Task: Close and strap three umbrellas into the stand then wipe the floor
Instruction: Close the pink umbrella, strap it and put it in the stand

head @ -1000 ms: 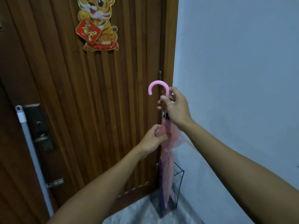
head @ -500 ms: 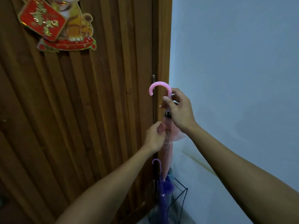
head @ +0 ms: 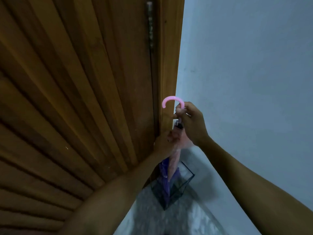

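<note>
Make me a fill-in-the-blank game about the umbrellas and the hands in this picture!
1. The right hand grips the pink umbrella just below its curved ____.
2. The left hand holds the folded canopy, whose colour is ____.
3. The umbrella already standing in the wire stand is ____.
4. The stand sits on the floor in the corner between the wall and the wooden ____.

Missing words: handle; pink; purple; door

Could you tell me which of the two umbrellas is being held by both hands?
The pink umbrella; the purple umbrella stands untouched in the wire stand.
</note>
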